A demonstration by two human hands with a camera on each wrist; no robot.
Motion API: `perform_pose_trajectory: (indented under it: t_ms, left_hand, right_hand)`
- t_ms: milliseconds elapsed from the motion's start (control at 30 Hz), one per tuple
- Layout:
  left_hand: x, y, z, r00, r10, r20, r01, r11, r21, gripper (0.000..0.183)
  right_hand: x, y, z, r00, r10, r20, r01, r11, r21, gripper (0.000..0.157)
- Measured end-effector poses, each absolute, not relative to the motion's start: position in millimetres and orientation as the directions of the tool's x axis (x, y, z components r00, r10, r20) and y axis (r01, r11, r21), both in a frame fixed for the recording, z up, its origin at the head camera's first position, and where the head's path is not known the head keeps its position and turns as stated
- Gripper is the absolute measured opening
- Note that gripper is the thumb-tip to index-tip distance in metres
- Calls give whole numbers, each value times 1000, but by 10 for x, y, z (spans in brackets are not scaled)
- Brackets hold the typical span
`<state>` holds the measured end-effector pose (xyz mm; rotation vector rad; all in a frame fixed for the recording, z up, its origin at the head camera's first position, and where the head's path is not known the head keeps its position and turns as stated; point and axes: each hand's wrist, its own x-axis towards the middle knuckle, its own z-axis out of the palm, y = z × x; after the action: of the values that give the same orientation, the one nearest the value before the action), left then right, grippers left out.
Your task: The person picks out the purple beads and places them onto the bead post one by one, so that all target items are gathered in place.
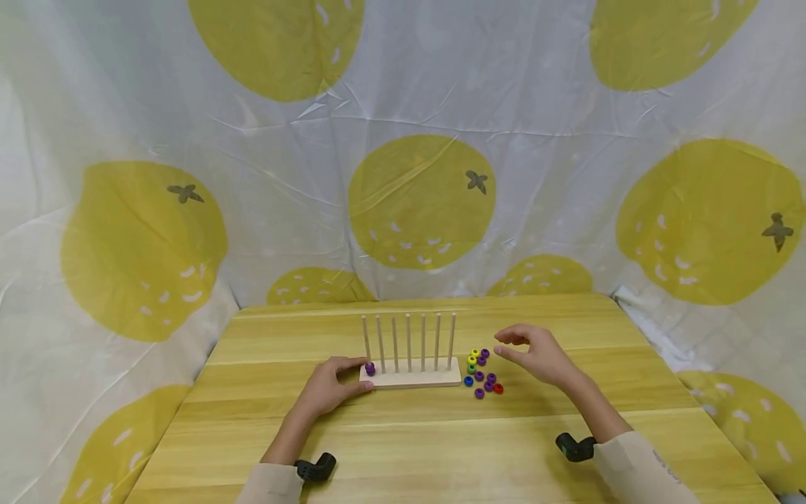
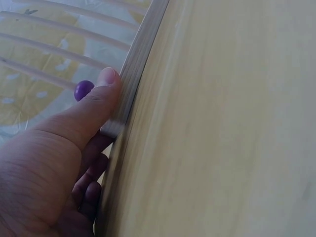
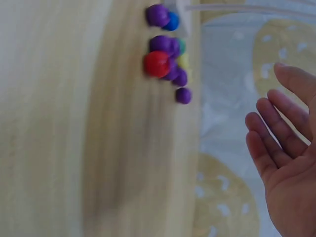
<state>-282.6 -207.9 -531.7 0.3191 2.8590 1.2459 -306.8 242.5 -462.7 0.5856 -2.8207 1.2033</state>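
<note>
A pale wooden peg stand [image 1: 412, 379] with several upright thin rods stands on the table. At the foot of its leftmost rod sits a purple bead [image 1: 370, 369], seen also in the left wrist view as a purple ball [image 2: 84, 90]. My left hand [image 1: 329, 386] holds the stand's left end, thumb along the front edge and a finger behind. Right of the stand lie loose beads: purple [image 1: 480, 393], yellow [image 1: 472, 360], green [image 1: 471, 369], blue [image 1: 469, 381] and red [image 1: 498, 388]. Beyond them, my right hand [image 1: 535, 355] hovers with relaxed fingers and an empty palm.
The wooden table [image 1: 403, 441] reaches back to a white cloth [image 1: 541, 175] printed with large yellow fruit, which hangs behind it and at both sides. A black wrist device [image 1: 317, 467] is on the left wrist, another [image 1: 574, 447] on the right.
</note>
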Motion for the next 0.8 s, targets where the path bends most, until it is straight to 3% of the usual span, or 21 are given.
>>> perform_pose_trajectory:
  t_ms: [167, 800]
  left_hand:
    - [-2826, -2089, -5326, -979, 189, 73, 183, 664, 725, 57]
    - [-2831, -2076, -5321, -979, 186, 83, 187, 666, 722, 56]
  right_hand:
    - [-3116, 2497, -4844, -941, -315, 127, -311, 649, -695, 42]
    - [-3081, 2453, -5144, -930, -362, 71, -292, 604, -742, 25]
